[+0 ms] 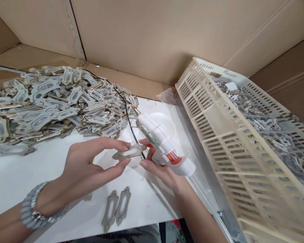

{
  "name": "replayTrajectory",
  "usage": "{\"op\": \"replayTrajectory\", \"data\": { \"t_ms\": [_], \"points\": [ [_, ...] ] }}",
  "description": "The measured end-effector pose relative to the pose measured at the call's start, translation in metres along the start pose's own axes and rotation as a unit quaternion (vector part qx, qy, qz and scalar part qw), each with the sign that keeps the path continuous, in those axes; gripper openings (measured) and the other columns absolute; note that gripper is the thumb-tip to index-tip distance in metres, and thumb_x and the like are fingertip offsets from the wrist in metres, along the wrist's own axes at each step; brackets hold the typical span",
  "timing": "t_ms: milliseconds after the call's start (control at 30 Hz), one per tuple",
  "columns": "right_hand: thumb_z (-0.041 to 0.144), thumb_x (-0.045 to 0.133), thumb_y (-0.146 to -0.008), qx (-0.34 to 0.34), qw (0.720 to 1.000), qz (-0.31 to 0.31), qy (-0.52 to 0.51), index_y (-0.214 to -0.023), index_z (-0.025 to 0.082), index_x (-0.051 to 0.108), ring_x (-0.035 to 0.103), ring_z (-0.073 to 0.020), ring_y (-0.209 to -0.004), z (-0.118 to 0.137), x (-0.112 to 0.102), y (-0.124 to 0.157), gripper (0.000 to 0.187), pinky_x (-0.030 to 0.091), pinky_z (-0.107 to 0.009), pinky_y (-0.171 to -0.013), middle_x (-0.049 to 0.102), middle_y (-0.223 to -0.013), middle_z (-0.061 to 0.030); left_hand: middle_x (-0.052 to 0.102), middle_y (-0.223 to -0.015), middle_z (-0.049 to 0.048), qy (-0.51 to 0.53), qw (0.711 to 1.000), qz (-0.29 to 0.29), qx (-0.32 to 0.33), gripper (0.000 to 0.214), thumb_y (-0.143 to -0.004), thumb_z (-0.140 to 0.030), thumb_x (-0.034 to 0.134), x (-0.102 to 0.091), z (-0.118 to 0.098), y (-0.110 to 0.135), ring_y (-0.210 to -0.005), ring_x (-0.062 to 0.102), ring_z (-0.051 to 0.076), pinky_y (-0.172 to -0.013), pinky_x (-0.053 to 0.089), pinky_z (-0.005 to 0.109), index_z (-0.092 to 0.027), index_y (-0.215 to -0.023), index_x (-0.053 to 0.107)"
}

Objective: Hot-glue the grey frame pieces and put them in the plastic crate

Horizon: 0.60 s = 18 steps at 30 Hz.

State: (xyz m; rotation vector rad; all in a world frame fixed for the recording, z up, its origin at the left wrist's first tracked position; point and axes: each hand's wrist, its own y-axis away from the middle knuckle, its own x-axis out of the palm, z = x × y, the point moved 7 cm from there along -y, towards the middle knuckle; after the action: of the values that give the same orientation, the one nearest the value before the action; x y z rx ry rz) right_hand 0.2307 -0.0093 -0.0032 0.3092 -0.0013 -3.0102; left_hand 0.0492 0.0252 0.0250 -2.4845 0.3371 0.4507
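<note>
At centre, pinching a grey plate [119, 155] in left fingers [114, 143], gripping a glue gun [157, 133] in right fingers [153, 167], with a lower-centre pair [118, 209] perhaps done, an upper-left heap [53, 108] likely left.

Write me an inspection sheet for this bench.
Surface: white table, with a few small dark marks.
Job's things: one frame held above the table; two more frames lying side by side near the person; glue gun, nozzle toward the pile.
Clutter: big heap of frames at the left; clear bag near the crate.
Hands: left pinches the held frame; right grips the gun; whether it also touches the frame is unclear.
Cables: one, black, across the heap toward the right hand; where it ends is hidden.
Surroundings: cardboard walls; slotted crate of small parts at the right.
</note>
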Motion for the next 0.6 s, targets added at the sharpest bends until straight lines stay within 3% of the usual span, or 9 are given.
{"op": "replayTrajectory", "data": {
  "t_ms": [167,233,300,400,500,533,600],
  "points": [
    [0.044,0.076,-0.082,-0.004,1.000,0.007,-0.016,-0.106,0.024,0.066,0.046,-0.0112,-0.055,0.001,0.004,-0.003,0.033,0.046,-0.027,-0.054,0.054,-0.074,0.0034,0.079,-0.087,-0.0026,0.109,0.990,0.006,-0.088,0.021,-0.073,-0.021,0.082,0.007,0.009,0.005,-0.084,0.077,0.017,-0.081,0.063,0.024,-0.029,-0.087,0.069],
    [0.046,0.076,-0.081,0.009,1.000,0.019,-0.023,-0.104,0.023,0.065,0.046,-0.0118,-0.055,0.001,0.005,-0.004,0.034,0.044,-0.027,-0.053,0.052,-0.071,0.0039,0.079,-0.087,-0.0009,0.189,0.970,0.027,-0.153,0.027,-0.071,-0.022,0.086,0.013,0.017,0.003,-0.085,0.077,0.018,-0.080,0.063,0.025,-0.028,-0.090,0.067],
    [0.046,0.077,-0.080,0.025,0.999,0.032,-0.034,-0.105,0.024,0.065,0.043,-0.0123,-0.054,0.000,0.005,-0.003,0.035,0.041,-0.027,-0.051,0.047,-0.065,0.0057,0.078,-0.086,0.0010,0.300,0.920,0.073,-0.241,0.036,-0.071,-0.035,0.090,0.025,0.026,0.004,-0.081,0.077,0.019,-0.071,0.062,0.024,-0.028,-0.097,0.065],
    [0.047,0.077,-0.079,0.033,0.997,0.043,-0.063,-0.104,0.025,0.062,0.042,-0.0127,-0.053,-0.002,0.006,-0.001,0.036,0.039,-0.027,-0.049,0.047,-0.062,0.0062,0.078,-0.090,0.0046,0.453,0.794,0.171,-0.368,0.041,-0.078,-0.059,0.081,0.049,0.029,0.016,-0.079,0.075,0.018,-0.067,0.061,0.023,-0.027,-0.099,0.068],
    [0.052,0.074,-0.082,0.023,0.993,0.072,-0.086,-0.106,0.025,0.060,0.051,-0.0139,-0.057,-0.004,0.010,0.001,0.038,0.047,-0.028,-0.053,0.059,-0.071,0.0024,0.077,-0.089,0.0070,0.529,0.677,0.241,-0.452,0.041,-0.082,-0.060,0.077,0.066,0.021,0.031,-0.076,0.073,0.017,-0.071,0.062,0.025,-0.024,-0.100,0.073],
    [0.054,0.072,-0.085,0.018,0.993,0.082,-0.081,-0.106,0.025,0.060,0.054,-0.0144,-0.057,-0.004,0.012,0.002,0.038,0.049,-0.029,-0.054,0.061,-0.071,0.0018,0.076,-0.087,0.0070,0.537,0.657,0.247,-0.467,0.041,-0.081,-0.057,0.079,0.068,0.019,0.034,-0.073,0.072,0.017,-0.070,0.062,0.026,-0.023,-0.104,0.074],
    [0.056,0.069,-0.088,-0.008,0.997,0.070,-0.020,-0.100,0.024,0.060,0.056,-0.0148,-0.055,-0.002,0.011,0.002,0.036,0.051,-0.029,-0.052,0.059,-0.065,0.0027,0.075,-0.085,0.0069,0.542,0.647,0.242,-0.480,0.042,-0.077,-0.052,0.083,0.069,0.017,0.036,-0.069,0.070,0.016,-0.069,0.062,0.027,-0.024,-0.107,0.075]
  ]
}}
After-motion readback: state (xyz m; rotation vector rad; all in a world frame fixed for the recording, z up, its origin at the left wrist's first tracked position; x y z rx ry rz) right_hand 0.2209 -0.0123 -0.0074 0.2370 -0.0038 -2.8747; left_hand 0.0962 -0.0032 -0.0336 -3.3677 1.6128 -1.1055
